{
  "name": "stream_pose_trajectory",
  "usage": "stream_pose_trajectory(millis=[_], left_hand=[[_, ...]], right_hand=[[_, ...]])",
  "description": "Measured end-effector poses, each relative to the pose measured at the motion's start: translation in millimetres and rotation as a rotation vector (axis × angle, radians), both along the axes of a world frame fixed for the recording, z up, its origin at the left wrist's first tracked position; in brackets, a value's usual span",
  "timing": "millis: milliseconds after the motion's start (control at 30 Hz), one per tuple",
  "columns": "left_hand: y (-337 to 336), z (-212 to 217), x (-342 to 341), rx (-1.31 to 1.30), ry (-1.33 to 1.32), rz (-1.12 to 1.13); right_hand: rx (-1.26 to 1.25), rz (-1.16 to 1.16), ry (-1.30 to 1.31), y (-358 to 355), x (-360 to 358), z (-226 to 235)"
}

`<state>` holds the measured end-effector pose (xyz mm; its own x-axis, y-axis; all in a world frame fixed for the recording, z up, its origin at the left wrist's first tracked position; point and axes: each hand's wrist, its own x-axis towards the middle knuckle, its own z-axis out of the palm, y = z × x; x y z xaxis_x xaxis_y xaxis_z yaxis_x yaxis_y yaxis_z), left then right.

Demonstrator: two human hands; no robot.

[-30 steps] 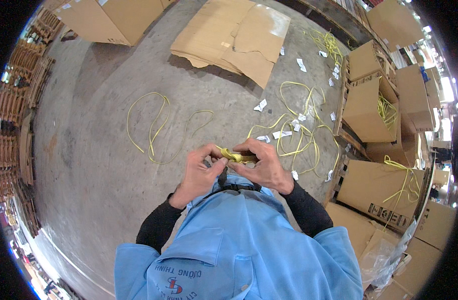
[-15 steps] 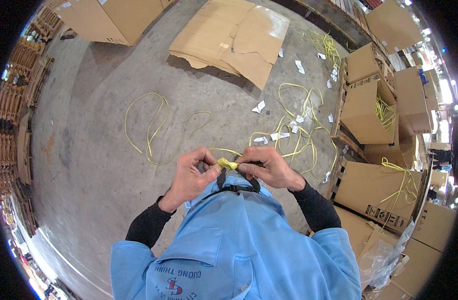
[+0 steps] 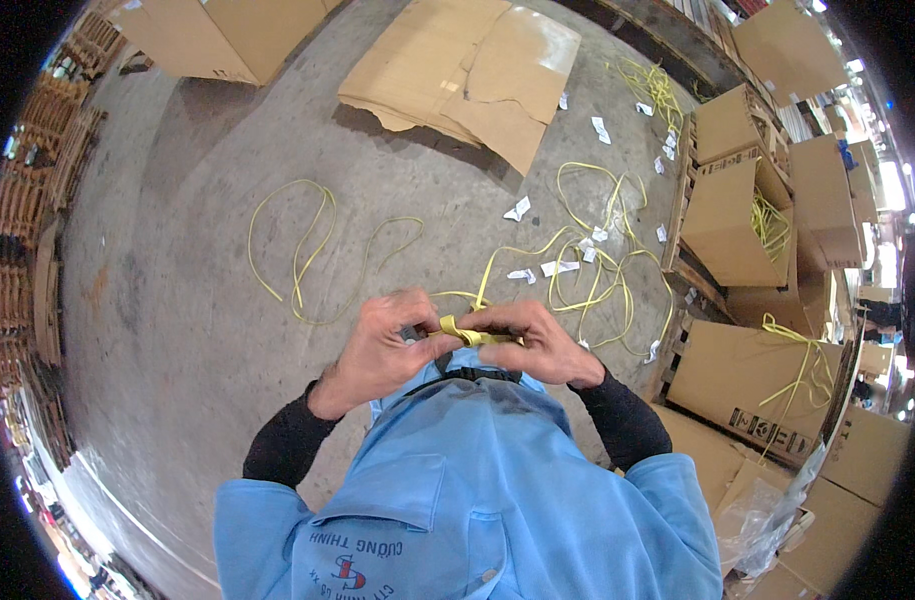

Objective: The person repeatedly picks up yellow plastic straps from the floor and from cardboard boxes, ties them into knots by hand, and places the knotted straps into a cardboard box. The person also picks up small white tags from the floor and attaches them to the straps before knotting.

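Observation:
In front of my waist, both hands pinch a folded yellow strap [image 3: 461, 331]. My left hand [image 3: 389, 340] grips its looped part between thumb and fingers. On the other side, my right hand [image 3: 525, 338] closes thumb and forefinger on the strap, close beside the left. From the hands one yellow length runs up and right to the floor, joining loose yellow strapping [image 3: 595, 285] there. Another yellow strap [image 3: 322, 240] lies in open curves on the concrete at the left. A black buckled belt [image 3: 467, 374] crosses my blue shirt just below the hands.
Flattened cardboard [image 3: 447, 85] lies ahead on the floor, with a large carton [image 3: 222, 40] to its left. Paper scraps [image 3: 518, 209] are scattered at the right. Along the right stand pallets with cartons [image 3: 747, 385], one open carton [image 3: 722, 205] holding yellow strapping. Stacked wooden pieces [image 3: 27, 230] line the left.
My hands have drawn closer together, the right shifting slightly left and overlapping the strap. The folded piece is turned, and a yellow length now rises from the hands toward the floor strapping.

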<state>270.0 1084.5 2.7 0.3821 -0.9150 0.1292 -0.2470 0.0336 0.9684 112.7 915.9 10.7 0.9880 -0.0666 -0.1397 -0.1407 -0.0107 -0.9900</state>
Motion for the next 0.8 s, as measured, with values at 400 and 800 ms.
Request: stream_pose_trajectory(millis=[400, 800], left_hand=[[16.2, 27.8, 16.9, 0.062, 0.023, -0.101], [6.0, 25.2, 27.6, -0.041, -0.545, -0.247]], right_hand=[[-0.304, -0.034, -0.104, 2.4, -5.4, 33.1], [-0.053, -0.025, 0.079, 10.2, 10.1, 27.1]])
